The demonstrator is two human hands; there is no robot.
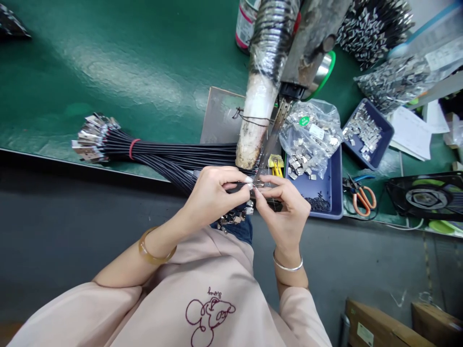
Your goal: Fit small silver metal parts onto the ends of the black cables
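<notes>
Just below the mouth of a worn metal tube (pixel 280 113), my left hand (pixel 213 195) and my right hand (pixel 285 207) meet, fingertips almost touching. The left thumb and forefinger pinch a thin black cable, mostly covered by the fingers. My right hand is closed in a pinch at the cable's end, where a small shiny piece shows; its kind is hidden. Behind the left hand lies a bundle of black cables (pixel 170 156) with metal connectors, tied with a red band (pixel 133 148). More metal connectors (pixel 233 218) hang below my fingers.
A white, film-wrapped duct (pixel 258 101) comes down close above my hands. At right, a blue tray (pixel 336 193) holds a plastic bag (pixel 311 130) of metal pieces and small black sleeves. Beyond are a smaller bin (pixel 385 144), orange-handled pliers (pixel 363 200) and a fan (pixel 427 196).
</notes>
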